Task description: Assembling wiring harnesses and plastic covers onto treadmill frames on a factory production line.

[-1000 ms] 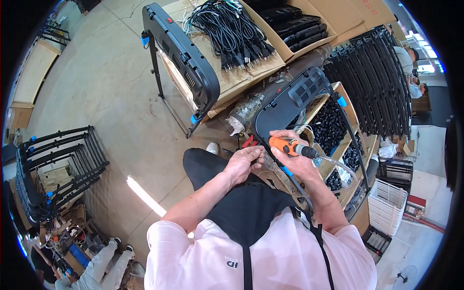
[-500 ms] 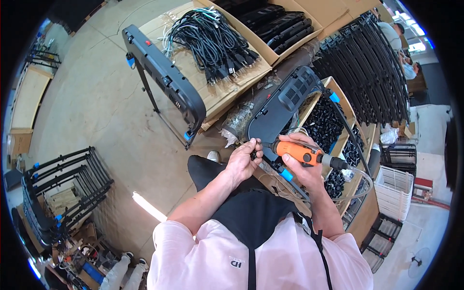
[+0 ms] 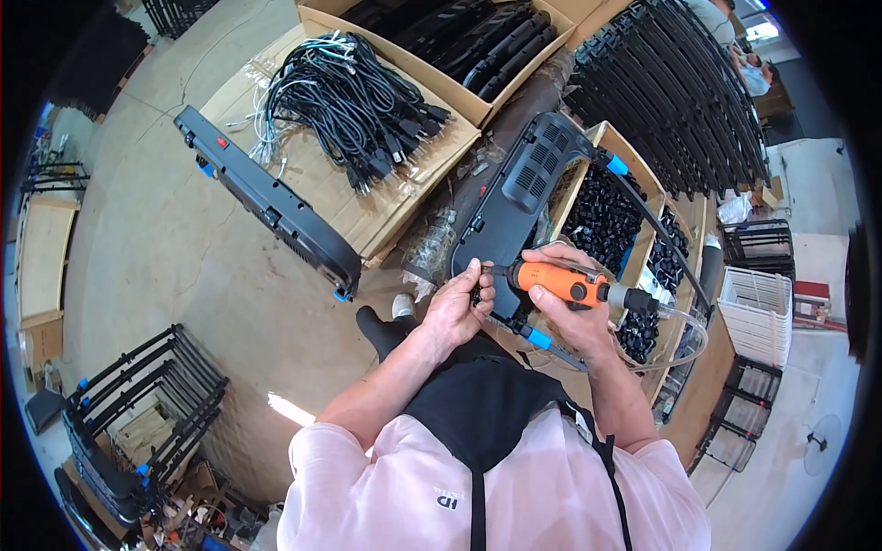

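- Our right hand [image 3: 574, 317] is wrapped around the orange screwdriver [image 3: 560, 282], long axis pointing left.
- Our left hand [image 3: 457, 308] pinches at its tip (a screw, we cannot tell).
- Both hands meet at the near end of the black housing [image 3: 514, 197], which stretches away from us.

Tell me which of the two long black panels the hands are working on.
The black panel by the box of small black parts, where the left hand and the right hand's orange screwdriver meet; the other panel stands untouched beside the cable box.

A box of cables [image 3: 354, 110] lay left of the panel [image 3: 514, 207]; a bin of small parts [image 3: 606, 216] sat to its right, racks [image 3: 680, 101] behind.
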A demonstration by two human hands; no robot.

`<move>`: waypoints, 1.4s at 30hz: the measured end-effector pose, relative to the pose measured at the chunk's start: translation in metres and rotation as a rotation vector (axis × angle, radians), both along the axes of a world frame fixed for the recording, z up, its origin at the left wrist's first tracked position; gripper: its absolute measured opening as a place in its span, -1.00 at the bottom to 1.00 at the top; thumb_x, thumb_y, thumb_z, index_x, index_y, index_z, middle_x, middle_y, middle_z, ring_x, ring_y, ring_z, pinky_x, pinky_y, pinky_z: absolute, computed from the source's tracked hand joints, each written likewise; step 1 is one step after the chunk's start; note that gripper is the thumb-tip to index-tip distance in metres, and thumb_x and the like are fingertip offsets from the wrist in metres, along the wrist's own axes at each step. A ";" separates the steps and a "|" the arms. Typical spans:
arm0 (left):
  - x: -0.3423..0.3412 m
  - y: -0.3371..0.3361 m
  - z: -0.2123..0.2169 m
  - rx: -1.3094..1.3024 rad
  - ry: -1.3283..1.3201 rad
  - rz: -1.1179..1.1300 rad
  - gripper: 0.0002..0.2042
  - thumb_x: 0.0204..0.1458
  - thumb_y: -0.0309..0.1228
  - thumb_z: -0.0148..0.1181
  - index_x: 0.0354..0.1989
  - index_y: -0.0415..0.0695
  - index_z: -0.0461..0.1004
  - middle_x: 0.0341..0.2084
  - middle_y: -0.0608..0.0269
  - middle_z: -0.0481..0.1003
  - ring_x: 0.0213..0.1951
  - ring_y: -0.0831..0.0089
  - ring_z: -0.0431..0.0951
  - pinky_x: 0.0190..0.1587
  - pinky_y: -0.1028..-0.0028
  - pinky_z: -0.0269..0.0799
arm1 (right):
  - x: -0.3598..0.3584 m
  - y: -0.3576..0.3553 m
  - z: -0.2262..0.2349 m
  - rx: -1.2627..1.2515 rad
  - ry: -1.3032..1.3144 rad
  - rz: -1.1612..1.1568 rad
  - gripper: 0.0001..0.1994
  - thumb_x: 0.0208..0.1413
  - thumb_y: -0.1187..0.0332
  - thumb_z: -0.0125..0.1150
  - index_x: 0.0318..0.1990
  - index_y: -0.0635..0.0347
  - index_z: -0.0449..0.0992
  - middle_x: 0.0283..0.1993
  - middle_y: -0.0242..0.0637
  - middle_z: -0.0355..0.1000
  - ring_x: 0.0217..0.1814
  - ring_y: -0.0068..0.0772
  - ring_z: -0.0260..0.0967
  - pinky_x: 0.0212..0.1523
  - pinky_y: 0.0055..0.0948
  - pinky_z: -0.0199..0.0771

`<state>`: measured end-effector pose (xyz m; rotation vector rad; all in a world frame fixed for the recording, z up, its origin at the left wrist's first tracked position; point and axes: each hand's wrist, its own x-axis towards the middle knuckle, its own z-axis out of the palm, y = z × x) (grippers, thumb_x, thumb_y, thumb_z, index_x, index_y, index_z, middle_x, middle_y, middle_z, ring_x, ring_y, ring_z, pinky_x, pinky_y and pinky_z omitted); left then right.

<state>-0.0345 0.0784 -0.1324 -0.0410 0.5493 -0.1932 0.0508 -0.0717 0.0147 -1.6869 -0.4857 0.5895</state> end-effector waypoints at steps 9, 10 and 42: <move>-0.007 -0.007 -0.009 0.351 0.027 -0.109 -0.77 0.41 -0.24 0.09 -0.02 -0.11 0.57 -0.40 0.41 0.54 -0.42 0.58 0.45 -0.39 0.54 0.36 | 0.019 0.043 -0.014 -0.096 -0.113 0.011 -0.51 0.14 0.57 0.36 0.23 0.27 0.39 0.20 -0.15 0.51 0.21 -0.35 0.49 0.27 -0.34 0.49; -0.006 -0.007 -0.010 0.378 0.005 -0.124 -0.78 0.41 -0.25 0.09 -0.06 -0.11 0.57 -0.40 0.41 0.53 -0.44 0.58 0.45 -0.40 0.54 0.36 | 0.020 0.047 -0.016 -0.101 -0.113 0.017 -0.51 0.14 0.57 0.36 0.23 0.27 0.39 0.20 -0.15 0.51 0.21 -0.35 0.49 0.27 -0.34 0.49; -0.003 -0.002 -0.013 0.371 0.005 -0.112 -0.76 0.42 -0.21 0.08 -0.08 -0.13 0.54 -0.35 0.37 0.58 -0.44 0.62 0.45 -0.42 0.55 0.40 | 0.027 0.064 0.005 -0.084 -0.222 0.108 -0.48 0.08 0.57 0.41 0.21 0.30 0.41 0.18 -0.12 0.54 0.21 -0.31 0.51 0.26 -0.30 0.51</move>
